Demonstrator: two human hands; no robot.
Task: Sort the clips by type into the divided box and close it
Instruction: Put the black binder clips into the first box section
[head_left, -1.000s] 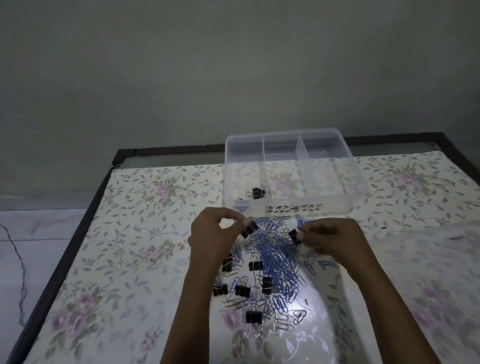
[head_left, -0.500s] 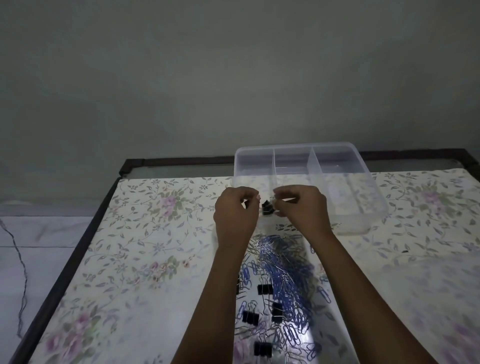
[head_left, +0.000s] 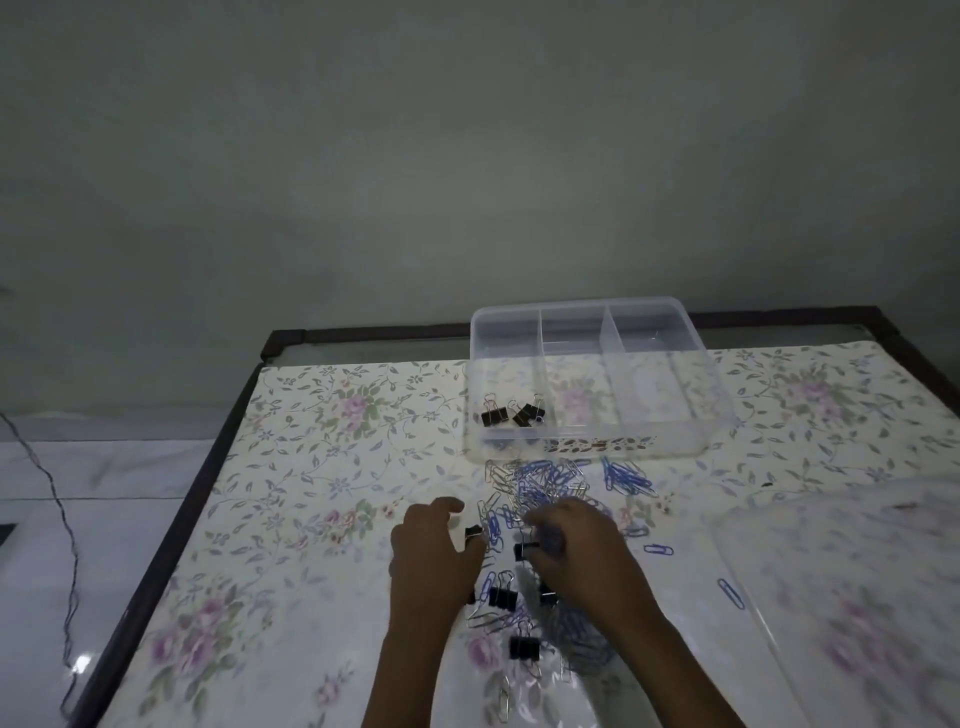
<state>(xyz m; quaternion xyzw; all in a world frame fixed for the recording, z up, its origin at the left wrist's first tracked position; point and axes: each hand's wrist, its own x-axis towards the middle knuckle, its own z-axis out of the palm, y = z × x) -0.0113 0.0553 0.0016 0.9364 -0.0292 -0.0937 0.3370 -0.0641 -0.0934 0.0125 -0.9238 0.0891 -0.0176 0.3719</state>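
Box (head_left: 675, 439) sitting at the far edge of the table (head_left: 322, 467).
Two binder clips (head_left: 511, 415) are lying in its left compartment; paper clips (head_left: 545, 483) are lying just before its near wall, loose binder clips (head_left: 501, 596) nearer still, with the left hand (head_left: 434, 561) and right hand (head_left: 582, 551) reaching in side by side among them.

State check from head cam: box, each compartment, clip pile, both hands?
Divided box: open, no lid on it.
Left compartment: holds two black binder clips.
Middle compartment: looks empty.
Right compartment: looks empty.
Clip pile: unsorted on the table, paper clips mixed with binder clips.
Left hand: at a pile binder clip; blurred, hold unclear.
Right hand: at another pile clip; hold unclear.
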